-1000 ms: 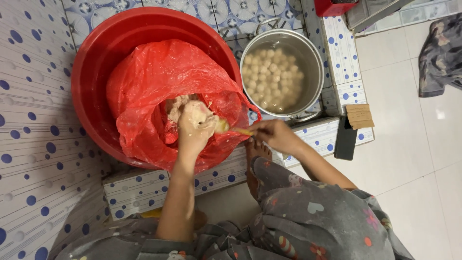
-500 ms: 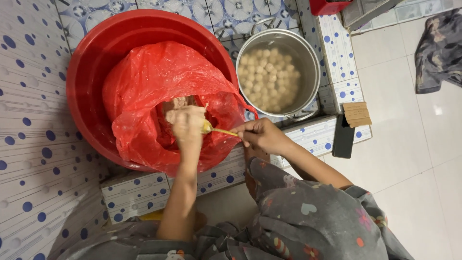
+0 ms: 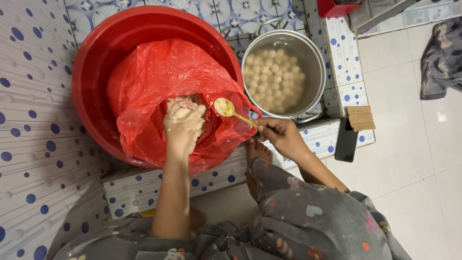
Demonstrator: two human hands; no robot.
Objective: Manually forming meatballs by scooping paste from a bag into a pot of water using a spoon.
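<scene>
Two hands work over a red plastic bag [image 3: 159, 82] that lines a red basin [image 3: 96, 72]. Much is hidden: the bag's folds cover most of the pale dough [image 3: 185, 103] inside, and the left hand [image 3: 183, 126] covers the rest, so how much there is cannot be told. The basin's top rim is cut off by the frame edge, as is a red box [image 3: 339, 7] at the top.

Just beside the basin stands a steel pot [image 3: 284, 72] full of pale round balls [image 3: 274, 77] in cloudy liquid. A dark flat object [image 3: 346, 139] and a brown card [image 3: 361, 118] lie near the tiled ledge [image 3: 216, 178], and a patterned cloth [image 3: 442, 58] lies well apart on the floor.

Sticky and cream-coloured, the dough clings to the left hand, whose grip is pressed together around a lump of it, inside the bag's mouth. The right hand [image 3: 281, 137] pinches the handle of a yellow spoon [image 3: 226, 108], its smeared bowl held just beside the left hand, over the bag's edge.
</scene>
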